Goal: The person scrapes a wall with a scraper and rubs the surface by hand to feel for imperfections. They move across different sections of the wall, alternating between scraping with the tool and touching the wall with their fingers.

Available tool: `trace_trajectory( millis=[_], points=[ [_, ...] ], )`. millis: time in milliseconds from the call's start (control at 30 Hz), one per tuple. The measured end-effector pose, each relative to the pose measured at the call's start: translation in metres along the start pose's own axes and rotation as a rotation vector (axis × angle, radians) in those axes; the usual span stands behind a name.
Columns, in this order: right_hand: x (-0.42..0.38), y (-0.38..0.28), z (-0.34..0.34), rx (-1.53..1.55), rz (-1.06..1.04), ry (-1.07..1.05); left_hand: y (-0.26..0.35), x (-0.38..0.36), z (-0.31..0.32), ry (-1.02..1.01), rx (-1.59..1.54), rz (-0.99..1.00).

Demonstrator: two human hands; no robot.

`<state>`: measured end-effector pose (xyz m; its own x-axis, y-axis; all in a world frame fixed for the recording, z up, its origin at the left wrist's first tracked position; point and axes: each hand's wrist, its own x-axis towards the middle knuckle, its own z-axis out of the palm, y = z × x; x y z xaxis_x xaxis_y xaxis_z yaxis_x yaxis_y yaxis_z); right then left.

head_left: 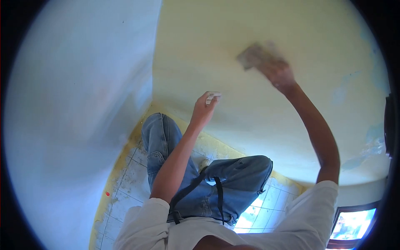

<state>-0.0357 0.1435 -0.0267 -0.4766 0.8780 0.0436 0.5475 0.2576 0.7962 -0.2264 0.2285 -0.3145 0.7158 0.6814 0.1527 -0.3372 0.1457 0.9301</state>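
Observation:
High on the pale yellow wall [200, 46], my right hand [280, 75] is smeared by motion. It is closed on a flat grey-brown sheet [251, 56], which lies at or very near the wall; the blur hides what kind of sheet it is. Lower and further left is my left hand [203, 111], raised in front of the same wall. Its thumb and fingers pinch a small whitish piece [213, 95], too indistinct to name. The two hands are well apart.
A bluish-white wall [79, 91] meets the yellow one at a corner on the left. My bent legs in jeans [241, 175] are above a dirty white tiled floor [129, 179] with yellow edging. A small red object [108, 193] lies there. A dark-framed bright opening [353, 225] is at lower right.

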Motion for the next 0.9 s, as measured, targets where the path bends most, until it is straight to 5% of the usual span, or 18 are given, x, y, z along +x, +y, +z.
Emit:
trace_trajectory(
  millis=[67,233,333,467,567,633,767,867,900],
  points=[
    [-0.008,-0.013,0.026,-0.026,-0.253,-0.144,-0.014,-0.001,0.003,0.009,-0.016,0.015],
    [0.033,0.03,-0.001,0.0,0.207,0.071,-0.013,0.007,0.004,0.035,-0.055,0.035],
    [0.046,0.011,0.019,-0.074,-0.246,-0.066,0.005,0.007,-0.007,0.033,0.01,-0.013],
    [0.079,0.052,-0.012,-0.054,0.17,0.193,0.021,0.006,-0.016,0.026,0.009,-0.009],
    [0.077,0.007,0.021,-0.138,-0.142,-0.308,0.007,0.005,-0.017,0.068,-0.014,0.06],
    [0.079,0.008,0.029,-0.057,-0.237,-0.187,0.015,0.009,-0.022,0.075,-0.013,0.094],
    [0.094,0.019,0.009,-0.042,0.101,0.22,0.023,0.0,-0.021,0.106,0.002,0.04],
    [0.078,-0.002,0.023,0.026,-0.25,-0.417,0.028,0.0,-0.024,0.095,0.055,0.04],
    [0.076,0.016,0.033,0.042,-0.171,-0.03,0.03,0.002,-0.025,0.09,0.059,0.046]
  ],
)
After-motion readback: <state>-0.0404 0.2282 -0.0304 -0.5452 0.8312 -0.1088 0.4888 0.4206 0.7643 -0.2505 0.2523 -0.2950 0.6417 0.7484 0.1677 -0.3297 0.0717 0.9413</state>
